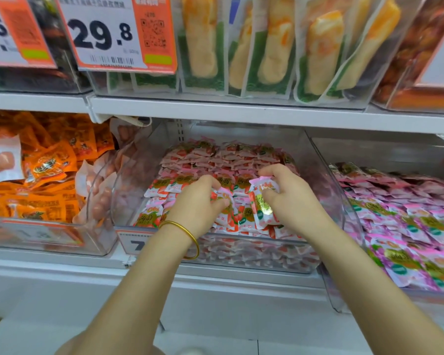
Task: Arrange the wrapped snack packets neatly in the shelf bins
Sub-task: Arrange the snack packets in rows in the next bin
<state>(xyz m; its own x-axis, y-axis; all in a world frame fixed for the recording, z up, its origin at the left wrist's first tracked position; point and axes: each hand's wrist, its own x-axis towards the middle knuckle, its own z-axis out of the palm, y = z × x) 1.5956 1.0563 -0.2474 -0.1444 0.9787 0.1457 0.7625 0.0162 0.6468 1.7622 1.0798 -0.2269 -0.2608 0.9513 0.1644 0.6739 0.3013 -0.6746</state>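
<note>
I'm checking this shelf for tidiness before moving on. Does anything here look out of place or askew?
Yes. In the orange packet bin, a white packet of pale sausages lies on top of the orange packets, unlike its neighbours. In the middle bin, the red-and-white packets near the hands sit less evenly than the rear rows.

Bright, even light (edges bowed, soft)

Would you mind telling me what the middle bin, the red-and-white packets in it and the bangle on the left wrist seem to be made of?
Bin: clear hard plastic, it seems; packets show through its glossy walls.
Packets: thin printed film, probably plastic, with crimped ends and a sheen.
Bangle: gold-coloured metal by its polished shine; real gold or plating cannot be told.
</note>
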